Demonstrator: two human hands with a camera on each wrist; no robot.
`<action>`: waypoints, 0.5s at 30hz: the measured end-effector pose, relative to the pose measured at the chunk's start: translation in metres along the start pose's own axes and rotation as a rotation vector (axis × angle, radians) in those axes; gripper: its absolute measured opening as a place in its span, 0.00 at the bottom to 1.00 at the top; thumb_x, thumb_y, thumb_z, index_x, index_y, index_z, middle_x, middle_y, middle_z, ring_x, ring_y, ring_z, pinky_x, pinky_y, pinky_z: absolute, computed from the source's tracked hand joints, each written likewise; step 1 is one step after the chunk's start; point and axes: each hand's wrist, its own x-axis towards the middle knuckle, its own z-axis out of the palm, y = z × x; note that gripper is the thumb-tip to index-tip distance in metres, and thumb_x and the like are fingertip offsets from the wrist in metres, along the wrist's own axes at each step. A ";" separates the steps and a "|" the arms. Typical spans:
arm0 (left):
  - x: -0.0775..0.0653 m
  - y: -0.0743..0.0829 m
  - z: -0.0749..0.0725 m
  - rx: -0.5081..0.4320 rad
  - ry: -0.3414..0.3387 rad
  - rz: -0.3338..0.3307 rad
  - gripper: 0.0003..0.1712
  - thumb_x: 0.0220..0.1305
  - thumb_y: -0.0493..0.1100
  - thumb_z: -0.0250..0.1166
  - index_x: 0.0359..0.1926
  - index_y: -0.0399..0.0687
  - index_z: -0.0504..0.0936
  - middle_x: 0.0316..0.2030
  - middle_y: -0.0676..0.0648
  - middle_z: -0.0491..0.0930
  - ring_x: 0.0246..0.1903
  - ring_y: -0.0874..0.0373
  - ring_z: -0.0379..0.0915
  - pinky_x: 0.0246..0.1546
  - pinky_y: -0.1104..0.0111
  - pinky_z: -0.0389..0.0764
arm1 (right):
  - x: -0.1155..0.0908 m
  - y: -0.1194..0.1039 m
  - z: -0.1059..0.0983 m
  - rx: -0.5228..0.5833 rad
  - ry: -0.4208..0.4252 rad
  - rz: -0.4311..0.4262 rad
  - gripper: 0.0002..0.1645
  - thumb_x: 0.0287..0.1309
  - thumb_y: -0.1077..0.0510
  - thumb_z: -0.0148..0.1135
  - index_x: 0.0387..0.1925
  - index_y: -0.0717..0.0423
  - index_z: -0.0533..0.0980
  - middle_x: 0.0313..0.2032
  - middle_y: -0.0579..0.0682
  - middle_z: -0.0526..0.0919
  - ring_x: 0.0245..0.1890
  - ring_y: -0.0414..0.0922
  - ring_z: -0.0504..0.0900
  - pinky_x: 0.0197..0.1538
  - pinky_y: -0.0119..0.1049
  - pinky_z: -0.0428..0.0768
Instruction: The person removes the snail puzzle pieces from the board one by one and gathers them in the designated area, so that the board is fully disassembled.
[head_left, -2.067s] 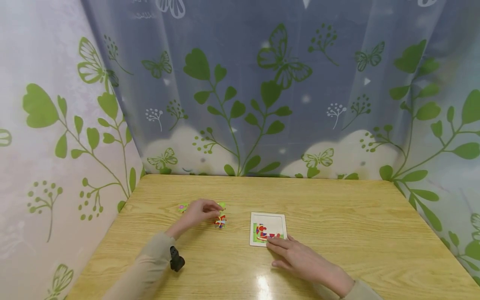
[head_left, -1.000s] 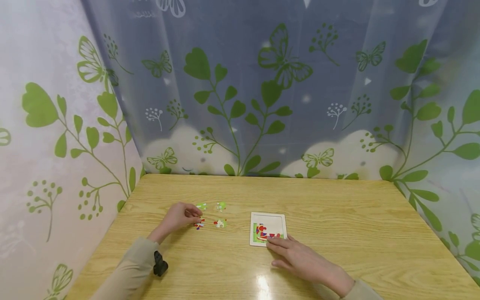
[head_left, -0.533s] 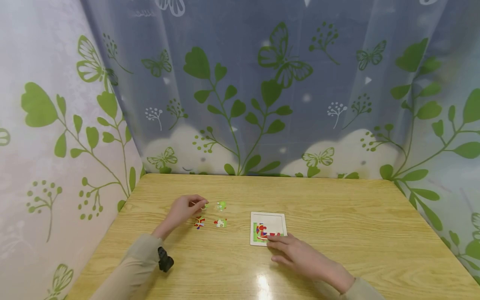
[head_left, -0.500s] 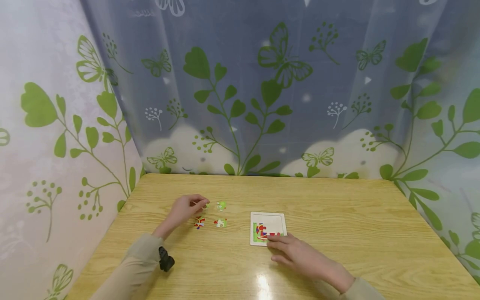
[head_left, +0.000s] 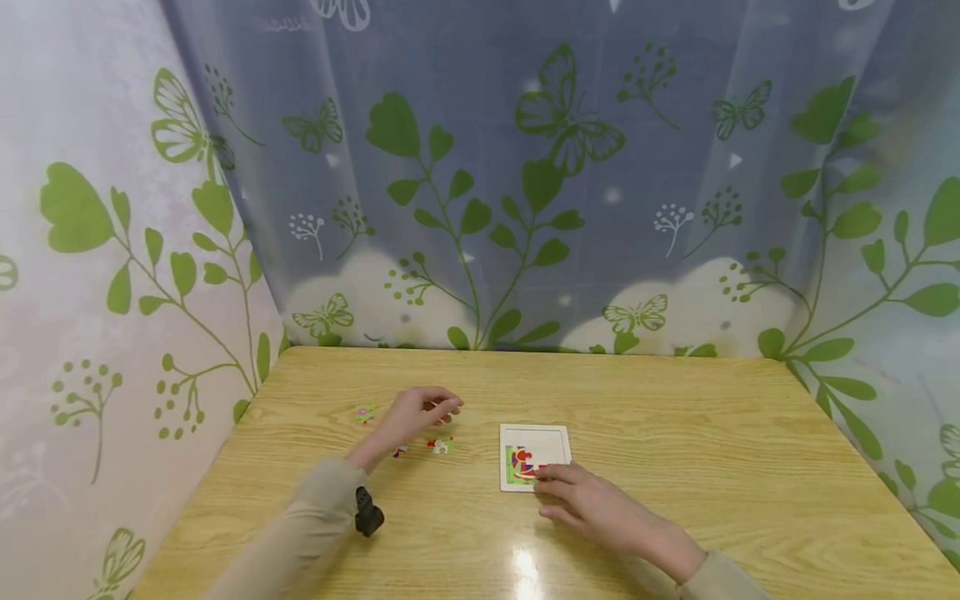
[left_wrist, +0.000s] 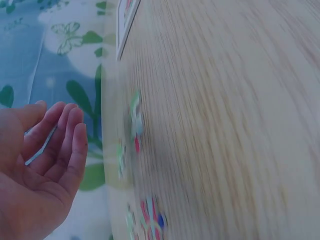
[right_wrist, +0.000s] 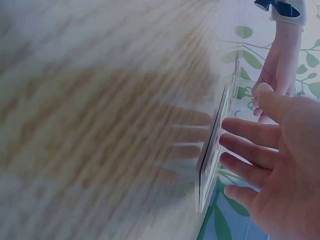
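My left hand (head_left: pixel 411 417) hovers over loose jigsaw pieces on the left of the table, fingers loosely bent and nothing between them. A green piece (left_wrist: pixel 121 159) lies below its fingertips. Nearby are a green and red piece (head_left: pixel 441 447) and a red cross-shaped piece (left_wrist: pixel 151 218), partly hidden by the hand in the head view. Farther left lies a green piece with a pink spot (head_left: pixel 364 413). My right hand (head_left: pixel 603 512) reaches its extended fingertips onto the lower right of a white puzzle tray (head_left: pixel 504 433), where several colourful fitted pieces (head_left: pixel 520 465) fill the lower left.
The wooden table (head_left: pixel 675 425) extends to both sides of the tray. A printed curtain (head_left: pixel 480 208) stands along its back edge and sides. A small black camera (head_left: pixel 367 512) is strapped at my left wrist.
My left hand has moved right from the left green piece to above the right one, uncovering the pink-spotted piece. Earlier it went from right to left across the pieces. The right hand stays at the tray.
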 end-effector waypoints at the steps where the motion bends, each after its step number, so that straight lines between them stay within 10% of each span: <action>1: 0.002 0.003 0.003 0.002 -0.007 0.006 0.16 0.76 0.44 0.60 0.53 0.38 0.85 0.43 0.38 0.86 0.40 0.43 0.85 0.41 0.59 0.86 | 0.000 0.000 0.000 -0.002 0.003 -0.003 0.24 0.76 0.47 0.53 0.57 0.59 0.80 0.63 0.55 0.78 0.62 0.52 0.77 0.64 0.52 0.75; 15: 0.023 0.030 0.045 0.053 -0.142 0.089 0.15 0.76 0.45 0.59 0.51 0.39 0.86 0.44 0.43 0.87 0.41 0.48 0.85 0.40 0.65 0.85 | 0.002 -0.004 0.002 0.022 -0.040 -0.037 0.26 0.75 0.48 0.55 0.67 0.58 0.74 0.69 0.52 0.73 0.68 0.55 0.72 0.67 0.59 0.69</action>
